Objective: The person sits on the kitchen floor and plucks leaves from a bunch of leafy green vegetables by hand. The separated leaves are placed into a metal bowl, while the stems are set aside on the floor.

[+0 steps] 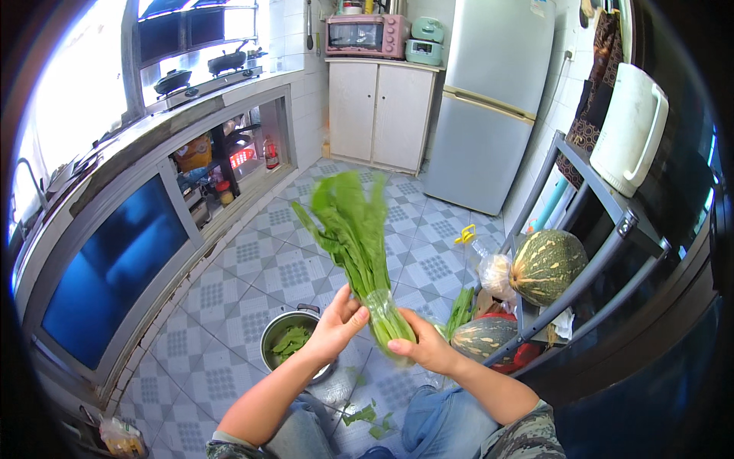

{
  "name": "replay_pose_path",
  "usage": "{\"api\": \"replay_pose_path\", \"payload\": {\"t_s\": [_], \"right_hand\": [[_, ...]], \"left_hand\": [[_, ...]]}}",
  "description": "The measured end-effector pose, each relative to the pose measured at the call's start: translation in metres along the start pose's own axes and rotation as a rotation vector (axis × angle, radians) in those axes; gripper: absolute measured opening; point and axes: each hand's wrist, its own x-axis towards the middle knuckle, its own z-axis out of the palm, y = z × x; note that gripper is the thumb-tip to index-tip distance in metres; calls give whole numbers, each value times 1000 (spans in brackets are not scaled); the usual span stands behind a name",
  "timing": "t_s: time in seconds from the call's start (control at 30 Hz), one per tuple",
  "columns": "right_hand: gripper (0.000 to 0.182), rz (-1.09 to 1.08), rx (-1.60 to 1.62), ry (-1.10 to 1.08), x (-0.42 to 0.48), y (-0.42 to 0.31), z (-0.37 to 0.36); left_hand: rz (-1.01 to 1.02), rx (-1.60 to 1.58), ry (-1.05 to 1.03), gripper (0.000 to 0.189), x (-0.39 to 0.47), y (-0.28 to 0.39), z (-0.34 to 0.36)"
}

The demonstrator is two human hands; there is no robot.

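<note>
A bunch of long-stemmed leafy greens (361, 246) is held up between my hands, its leaves pointing away from me and slightly blurred. Clear plastic film wraps the stems. My left hand (339, 321) grips the bunch at the left edge of the film, thumb on the stems. Around the lower stem ends, my right hand (427, 339) is closed from the right. Below and left of the bunch, a metal pot (269, 344) stands on the tiled floor with loose green leaves (291, 342) inside; my left forearm covers part of it. Torn leaf pieces (362, 415) lie on the floor between my knees.
At right, a grey metal rack (565, 301) holds a green pumpkin (547, 267) and a white jug (628, 132). Another pumpkin (484, 338) sits low beside more greens (460, 312). A counter (172, 123) runs along the left; a fridge (481, 137) and white cabinet (378, 115) stand ahead.
</note>
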Motion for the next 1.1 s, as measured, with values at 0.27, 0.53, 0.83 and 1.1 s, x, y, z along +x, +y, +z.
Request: {"api": "replay_pose_path", "payload": {"t_s": [0.27, 0.53, 0.83, 1.1], "right_hand": [[76, -217, -698, 412, -3, -2, -1], [76, -269, -792, 430, 3, 1, 0], [77, -280, -844, 525, 10, 2, -7], [78, -293, -983, 432, 9, 1, 6]], "left_hand": [[209, 725, 267, 18, -1, 4, 22], [232, 798, 344, 12, -2, -1, 19], [261, 770, 447, 15, 0, 4, 5], [346, 995, 415, 16, 4, 1, 19]]}}
